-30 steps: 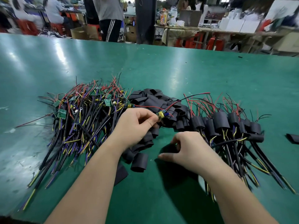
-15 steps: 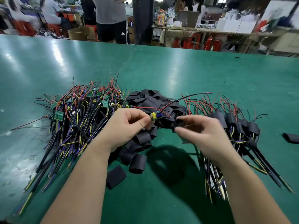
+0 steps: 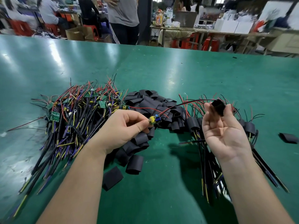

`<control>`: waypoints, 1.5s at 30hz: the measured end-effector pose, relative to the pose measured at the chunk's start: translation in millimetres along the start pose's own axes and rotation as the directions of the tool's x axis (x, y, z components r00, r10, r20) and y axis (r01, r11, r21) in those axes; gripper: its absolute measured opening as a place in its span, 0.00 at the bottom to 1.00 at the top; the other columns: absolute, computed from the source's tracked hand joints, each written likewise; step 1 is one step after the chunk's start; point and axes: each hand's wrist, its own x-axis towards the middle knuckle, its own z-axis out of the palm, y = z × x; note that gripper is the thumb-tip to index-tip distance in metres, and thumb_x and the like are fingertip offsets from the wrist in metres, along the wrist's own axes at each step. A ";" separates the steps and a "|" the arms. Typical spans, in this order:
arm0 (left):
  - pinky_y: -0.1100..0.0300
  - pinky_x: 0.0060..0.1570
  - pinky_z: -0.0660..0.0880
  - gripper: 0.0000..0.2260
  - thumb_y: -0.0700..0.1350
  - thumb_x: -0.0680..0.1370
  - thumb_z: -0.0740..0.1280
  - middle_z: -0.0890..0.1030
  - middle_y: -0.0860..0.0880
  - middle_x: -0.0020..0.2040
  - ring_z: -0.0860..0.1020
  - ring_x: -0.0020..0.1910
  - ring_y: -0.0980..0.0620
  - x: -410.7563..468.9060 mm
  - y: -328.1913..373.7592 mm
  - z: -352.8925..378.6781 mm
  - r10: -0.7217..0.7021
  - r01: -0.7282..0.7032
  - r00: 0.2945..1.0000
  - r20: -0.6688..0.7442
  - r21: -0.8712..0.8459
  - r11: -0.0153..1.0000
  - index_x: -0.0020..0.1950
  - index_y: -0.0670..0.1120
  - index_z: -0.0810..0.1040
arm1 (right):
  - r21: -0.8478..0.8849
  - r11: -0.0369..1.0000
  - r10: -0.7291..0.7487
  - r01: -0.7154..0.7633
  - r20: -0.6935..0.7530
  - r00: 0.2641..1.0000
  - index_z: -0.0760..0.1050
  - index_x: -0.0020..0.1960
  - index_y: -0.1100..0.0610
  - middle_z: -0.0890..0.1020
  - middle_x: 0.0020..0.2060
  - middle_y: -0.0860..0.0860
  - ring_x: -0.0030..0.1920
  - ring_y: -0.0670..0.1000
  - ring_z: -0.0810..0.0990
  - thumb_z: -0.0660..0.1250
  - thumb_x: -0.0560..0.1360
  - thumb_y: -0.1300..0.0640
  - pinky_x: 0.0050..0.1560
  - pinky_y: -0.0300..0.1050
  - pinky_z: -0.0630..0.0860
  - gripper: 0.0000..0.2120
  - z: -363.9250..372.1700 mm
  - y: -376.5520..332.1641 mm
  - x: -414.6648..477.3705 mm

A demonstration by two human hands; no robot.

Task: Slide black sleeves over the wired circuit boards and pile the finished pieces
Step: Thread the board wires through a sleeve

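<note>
My left hand [image 3: 123, 128] pinches a small wired circuit board [image 3: 155, 119] by its edge, above the heap of loose black sleeves [image 3: 152, 105]. Its red and black wires arc right to my right hand [image 3: 224, 131], which is raised palm up and holds one black sleeve [image 3: 218, 107] at the fingertips, at the ends of those wires. A tangle of bare wired boards [image 3: 72, 117] lies at the left. Sleeved finished pieces [image 3: 199, 125] lie in a pile at the right, partly behind my right hand.
The green table [image 3: 161, 70] stretches far back. One stray black sleeve [image 3: 288, 137] lies at the right edge, two more [image 3: 113, 177] near my left forearm. People and cluttered benches stand beyond the table's far edge.
My right hand rose from the table beside the finished pile, took a black sleeve and turned palm up at the wire ends. My left hand kept its hold on the board.
</note>
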 end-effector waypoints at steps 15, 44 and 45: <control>0.72 0.34 0.71 0.05 0.48 0.73 0.69 0.83 0.50 0.34 0.77 0.33 0.60 -1.9 4.0 14.0 0.032 -0.033 0.992 0.119 0.008 0.999 0.40 0.49 0.83 | -0.421 0.907 0.152 0.023 0.378 0.913 0.77 0.52 0.56 0.85 0.45 0.56 0.41 0.49 0.84 0.69 0.64 0.62 0.39 0.35 0.78 0.16 1.1 41.9 -18.3; 0.54 0.43 0.78 0.05 0.43 0.73 0.71 0.84 0.45 0.36 0.79 0.36 0.52 -0.6 1.4 15.0 -0.021 0.016 0.999 0.036 0.122 0.992 0.41 0.42 0.84 | -0.672 0.693 0.037 0.260 0.393 0.919 0.82 0.35 0.50 0.85 0.35 0.52 0.39 0.53 0.86 0.77 0.57 0.46 0.31 0.38 0.78 0.11 -2.3 52.2 -29.2; 0.56 0.42 0.77 0.06 0.43 0.73 0.71 0.84 0.45 0.35 0.79 0.36 0.53 -0.4 1.6 15.5 -0.018 0.013 0.999 0.038 0.122 0.992 0.41 0.41 0.84 | -0.686 0.687 0.059 0.240 0.382 0.922 0.83 0.35 0.51 0.85 0.36 0.53 0.39 0.54 0.86 0.76 0.57 0.45 0.31 0.38 0.77 0.12 -2.4 52.1 -29.5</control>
